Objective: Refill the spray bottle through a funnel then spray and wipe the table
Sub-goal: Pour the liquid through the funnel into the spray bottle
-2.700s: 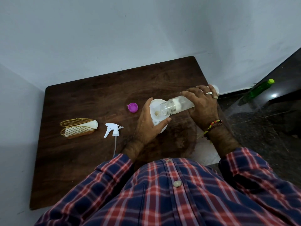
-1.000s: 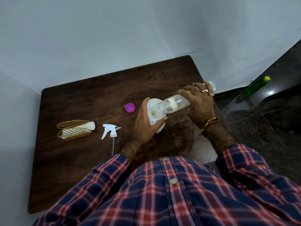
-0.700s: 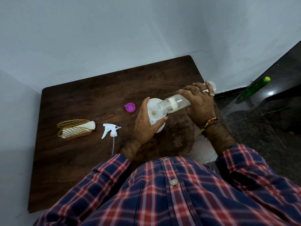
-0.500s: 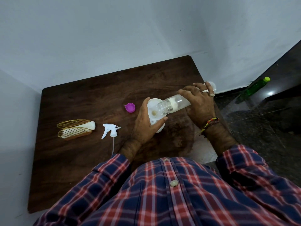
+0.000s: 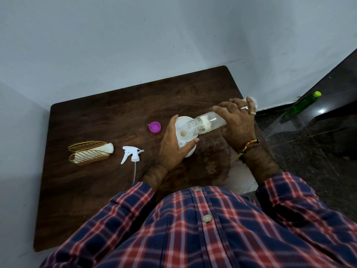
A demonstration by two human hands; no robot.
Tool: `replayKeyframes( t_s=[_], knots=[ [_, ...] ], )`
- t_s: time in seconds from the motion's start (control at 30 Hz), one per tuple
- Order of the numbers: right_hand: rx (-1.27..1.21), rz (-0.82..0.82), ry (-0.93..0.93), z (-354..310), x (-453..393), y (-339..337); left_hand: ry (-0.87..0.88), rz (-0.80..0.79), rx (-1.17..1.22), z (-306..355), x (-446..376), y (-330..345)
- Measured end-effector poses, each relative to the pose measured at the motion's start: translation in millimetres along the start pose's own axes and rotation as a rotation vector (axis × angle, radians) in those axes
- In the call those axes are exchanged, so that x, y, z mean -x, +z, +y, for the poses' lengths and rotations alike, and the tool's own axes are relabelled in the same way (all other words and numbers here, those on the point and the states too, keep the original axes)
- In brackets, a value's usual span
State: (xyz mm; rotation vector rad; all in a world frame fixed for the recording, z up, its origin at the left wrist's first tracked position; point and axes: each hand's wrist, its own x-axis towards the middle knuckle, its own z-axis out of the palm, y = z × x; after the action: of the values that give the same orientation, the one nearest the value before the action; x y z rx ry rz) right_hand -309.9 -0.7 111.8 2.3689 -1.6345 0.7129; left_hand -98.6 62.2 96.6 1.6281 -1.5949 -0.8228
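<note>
Tabletop [image 5: 100,200] of dark wood, its near right corner hidden under the person's plaid shirt [image 5: 212,233]. Toward the left edge: gold wire holder [image 5: 87,152] lying on its side, a white roll [image 5: 96,152] inside it, one end poking out to the right; what the roll is made of cannot be made out. Just right of it, well clear of the hands: white trigger spray head [image 5: 131,153], detached, its dip tube [image 5: 134,172] running toward the near edge until the left sleeve [image 5: 123,209] cuts it off. Further right and nearer the far edge: purple cap [image 5: 155,127], open side up, apart from everything else. Near the middle of the tabletop: left hand [image 5: 173,147], thumb and fingers curled around the white funnel [image 5: 182,130] and the neck below it. Spray bottle [image 5: 190,151] mostly hidden behind this hand; only a white sliver of its shoulder shows. Liquid level inside cannot be seen. Funnel sits in the bottle's mouth, a pale spot visible at its throat. Clear bottle [image 5: 206,123] tilted near horizontal, its open mouth over the funnel bowl; whether liquid is flowing is hard to tell. Right hand [image 5: 237,124] wraps the clear bottle's rear half, fingers clamped over the top, so the base shows only as a pale end past the knuckles. Off the right edge, on the dark floor: green bottle [image 5: 301,103], partly blurred by reflection.
</note>
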Motion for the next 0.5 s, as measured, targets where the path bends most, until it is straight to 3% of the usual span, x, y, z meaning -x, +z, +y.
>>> replayKeyframes(
  t_s=[0.5],
  knots=[
    [0.033, -0.013, 0.006, -1.3, -0.6, 1.7, 0.004, 0.010, -0.005, -4.9, -1.4, 2.3]
  ],
)
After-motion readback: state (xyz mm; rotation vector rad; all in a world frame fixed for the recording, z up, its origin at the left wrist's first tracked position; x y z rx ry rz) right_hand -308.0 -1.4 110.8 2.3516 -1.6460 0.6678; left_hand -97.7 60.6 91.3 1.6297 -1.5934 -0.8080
